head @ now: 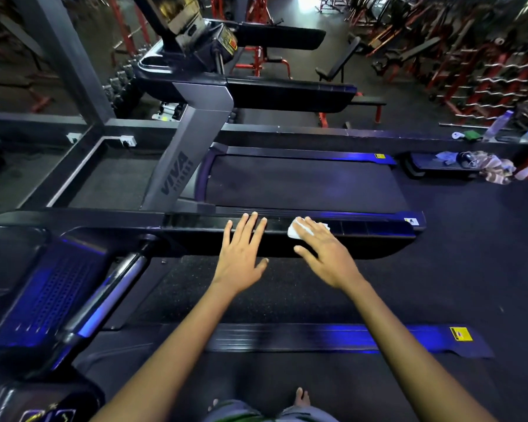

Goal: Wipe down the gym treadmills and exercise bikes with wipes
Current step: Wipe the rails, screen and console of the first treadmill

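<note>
I stand on a black treadmill, facing its long right handrail (363,236). My right hand (323,251) lies flat on the rail with straight fingers and presses a crumpled white wipe (294,230) against the top. Just left of it, my left hand (241,254) rests flat on the same rail, fingers spread and holding nothing. The treadmill's console (37,293) is at the lower left. Beyond the rail stands a second treadmill (302,184) with a grey "VIVA" upright.
More treadmill consoles and black benches stand at the top centre. Red racks with barbells fill the top right. A low black step (439,167) at the right carries cloths and small items, with bottles (499,126) behind it. My bare foot (302,397) shows at the bottom.
</note>
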`<state>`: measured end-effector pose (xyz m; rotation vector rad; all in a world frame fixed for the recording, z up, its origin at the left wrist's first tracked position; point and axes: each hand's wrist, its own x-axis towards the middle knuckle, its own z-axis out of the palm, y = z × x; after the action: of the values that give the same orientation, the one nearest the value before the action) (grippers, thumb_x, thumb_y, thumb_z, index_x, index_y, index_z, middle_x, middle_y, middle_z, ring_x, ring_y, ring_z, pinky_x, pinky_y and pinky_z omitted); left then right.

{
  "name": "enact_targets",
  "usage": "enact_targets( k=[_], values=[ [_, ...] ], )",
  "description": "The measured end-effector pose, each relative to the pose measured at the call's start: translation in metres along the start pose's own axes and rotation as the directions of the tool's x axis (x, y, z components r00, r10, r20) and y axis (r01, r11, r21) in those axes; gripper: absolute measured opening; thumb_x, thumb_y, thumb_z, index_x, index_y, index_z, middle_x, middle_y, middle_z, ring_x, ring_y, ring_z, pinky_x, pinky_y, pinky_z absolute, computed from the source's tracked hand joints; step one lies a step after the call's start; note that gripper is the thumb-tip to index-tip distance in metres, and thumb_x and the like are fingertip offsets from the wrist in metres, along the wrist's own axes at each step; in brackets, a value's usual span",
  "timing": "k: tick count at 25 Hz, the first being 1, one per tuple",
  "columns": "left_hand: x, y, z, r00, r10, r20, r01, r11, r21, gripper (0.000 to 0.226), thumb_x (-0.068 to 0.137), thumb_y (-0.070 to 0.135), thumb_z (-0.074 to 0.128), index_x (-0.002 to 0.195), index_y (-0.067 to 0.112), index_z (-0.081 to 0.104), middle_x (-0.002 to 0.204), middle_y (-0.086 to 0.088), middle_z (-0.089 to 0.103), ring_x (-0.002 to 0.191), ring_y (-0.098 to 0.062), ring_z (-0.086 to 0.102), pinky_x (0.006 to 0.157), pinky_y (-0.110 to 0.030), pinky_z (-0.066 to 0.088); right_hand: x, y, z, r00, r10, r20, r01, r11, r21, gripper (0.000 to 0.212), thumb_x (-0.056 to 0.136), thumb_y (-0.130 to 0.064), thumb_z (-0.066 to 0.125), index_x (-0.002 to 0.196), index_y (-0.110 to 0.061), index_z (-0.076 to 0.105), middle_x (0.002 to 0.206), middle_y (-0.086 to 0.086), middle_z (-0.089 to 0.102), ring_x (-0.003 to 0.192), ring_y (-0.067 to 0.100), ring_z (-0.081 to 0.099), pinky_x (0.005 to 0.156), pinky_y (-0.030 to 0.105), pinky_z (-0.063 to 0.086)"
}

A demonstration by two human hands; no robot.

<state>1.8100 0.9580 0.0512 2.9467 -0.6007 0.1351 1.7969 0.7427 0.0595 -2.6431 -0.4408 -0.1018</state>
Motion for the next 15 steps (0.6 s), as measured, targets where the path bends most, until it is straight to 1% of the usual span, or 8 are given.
enact_targets(
  k=[1, 3, 5, 7, 10, 11, 13, 15],
  values=[
    [0.0, 0.001, -0.001, 1.0, 0.002, -0.004, -0.002, 1.0, -0.001, 0.087, 0.081, 0.04, 0.065, 0.15, 0.012, 0.02, 0.156, -0.011, 0.02, 0.145, -0.027, 0.015, 0.116, -0.045, 0.002, -0.004, 0.008, -0.006, 1.0, -0.008, 0.003, 0.008, 1.0, 0.014, 0.056, 0.094, -0.048, 0.033, 0.143, -0.022, 0.039, 0.15, -0.003, 0.035, 0.141, 0.011, 0.023, 0.116, 0.026, 0.012],
    [0.002, -0.001, -0.005, 1.0, 0.025, -0.004, -0.025, 0.999, -0.025, 0.083, 0.089, 0.041, 0.056, 0.152, 0.015, 0.008, 0.159, -0.008, 0.006, 0.147, -0.022, 0.001, 0.116, -0.041, -0.007, -0.003, 0.012, -0.014, 0.997, 0.06, -0.057, -0.056, 0.997, 0.055, 0.046, 0.097, -0.039, 0.039, 0.138, -0.021, 0.046, 0.145, -0.002, 0.042, 0.139, 0.014, 0.03, 0.115, 0.026, 0.016],
    [0.002, -0.008, -0.013, 1.0, -0.002, -0.029, -0.001, 0.993, -0.115, 0.082, 0.091, 0.039, 0.054, 0.152, 0.017, 0.004, 0.159, -0.005, -0.002, 0.147, -0.021, -0.005, 0.116, -0.04, -0.008, 0.014, -0.004, -0.005, 0.978, 0.17, -0.124, -0.163, 0.984, 0.066, 0.039, 0.098, -0.028, 0.046, 0.134, -0.016, 0.05, 0.143, 0.001, 0.046, 0.138, 0.017, 0.033, 0.113, 0.026, 0.018],
    [0.001, -0.019, -0.02, 0.996, -0.067, -0.051, 0.061, 0.991, -0.122, 0.082, 0.092, 0.04, 0.053, 0.152, 0.018, 0.001, 0.159, -0.005, -0.007, 0.147, -0.022, -0.008, 0.115, -0.042, -0.008, 0.029, -0.033, 0.009, 0.977, 0.182, -0.112, -0.18, 0.983, 0.035, 0.043, 0.098, -0.029, 0.047, 0.137, -0.014, 0.046, 0.145, 0.004, 0.042, 0.139, 0.019, 0.03, 0.115, 0.029, 0.017],
    [-0.002, -0.039, -0.024, 0.993, -0.119, 0.001, 0.119, 0.991, -0.055, 0.082, 0.093, 0.043, 0.05, 0.151, 0.02, -0.004, 0.159, -0.005, -0.01, 0.146, -0.022, -0.01, 0.116, -0.044, -0.007, 0.023, -0.045, 0.016, 0.998, 0.046, -0.032, -0.046, 0.999, -0.006, 0.046, 0.098, -0.025, 0.046, 0.142, -0.015, 0.039, 0.149, 0.003, 0.036, 0.142, 0.017, 0.025, 0.114, 0.023, 0.008],
    [-0.004, -0.046, -0.023, 0.991, -0.129, 0.018, 0.13, 0.99, -0.048, 0.082, 0.093, 0.043, 0.049, 0.151, 0.02, -0.004, 0.159, -0.005, -0.009, 0.146, -0.022, -0.009, 0.116, -0.044, -0.006, 0.017, -0.041, 0.012, 0.999, 0.02, -0.028, -0.021, 1.0, -0.017, 0.045, 0.098, -0.023, 0.045, 0.142, -0.015, 0.039, 0.149, 0.002, 0.036, 0.141, 0.017, 0.025, 0.113, 0.022, 0.009],
    [-0.009, -0.058, -0.022, 0.988, -0.152, 0.032, 0.153, 0.987, -0.045, 0.081, 0.093, 0.043, 0.049, 0.152, 0.019, -0.002, 0.159, -0.005, -0.008, 0.146, -0.022, -0.009, 0.116, -0.044, -0.005, 0.014, -0.035, 0.007, 0.996, 0.047, -0.07, -0.048, 0.999, -0.017, 0.041, 0.099, -0.021, 0.044, 0.14, -0.017, 0.043, 0.147, 0.002, 0.04, 0.14, 0.016, 0.029, 0.113, 0.023, 0.013],
    [-0.017, -0.068, -0.021, 0.987, -0.154, 0.038, 0.155, 0.988, -0.016, 0.08, 0.094, 0.042, 0.048, 0.152, 0.019, -0.002, 0.16, -0.004, -0.007, 0.146, -0.02, -0.009, 0.116, -0.045, -0.006, 0.029, -0.043, 0.015, 0.978, 0.167, -0.123, -0.168, 0.986, 0.008, 0.039, 0.1, -0.025, 0.042, 0.138, -0.016, 0.046, 0.145, 0.003, 0.043, 0.14, 0.016, 0.029, 0.114, 0.027, 0.017]
  ],
)
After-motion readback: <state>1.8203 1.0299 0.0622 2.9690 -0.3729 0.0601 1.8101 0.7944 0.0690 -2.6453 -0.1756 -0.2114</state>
